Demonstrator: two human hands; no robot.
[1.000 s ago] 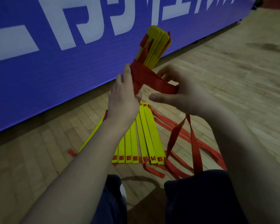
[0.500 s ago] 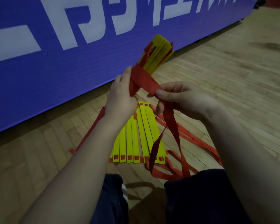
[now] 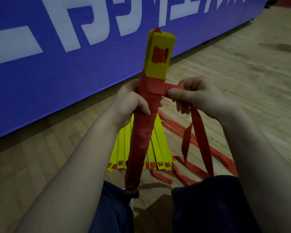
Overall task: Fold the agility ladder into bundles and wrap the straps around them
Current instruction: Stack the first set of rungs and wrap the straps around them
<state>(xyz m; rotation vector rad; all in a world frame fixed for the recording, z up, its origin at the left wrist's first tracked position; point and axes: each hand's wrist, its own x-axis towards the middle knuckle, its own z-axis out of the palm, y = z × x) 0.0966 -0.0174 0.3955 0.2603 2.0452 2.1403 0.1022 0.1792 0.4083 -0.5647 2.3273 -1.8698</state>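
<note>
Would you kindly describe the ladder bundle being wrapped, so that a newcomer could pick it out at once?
Find the blue banner along the wooden floor; before it the left hand grips the bundle nearly upright, while the right hand pinches the red strap beside it. Unlike the yellow rungs fanned flat on the floor below, it is wound in red, with its yellow top bare.

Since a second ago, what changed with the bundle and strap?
The bundle swung from tilted right to nearly upright. The right hand carried the strap round it and now pinches it pulled right. Unchanged: left hand grips the bundle, loose rungs lie on the floor.
</note>
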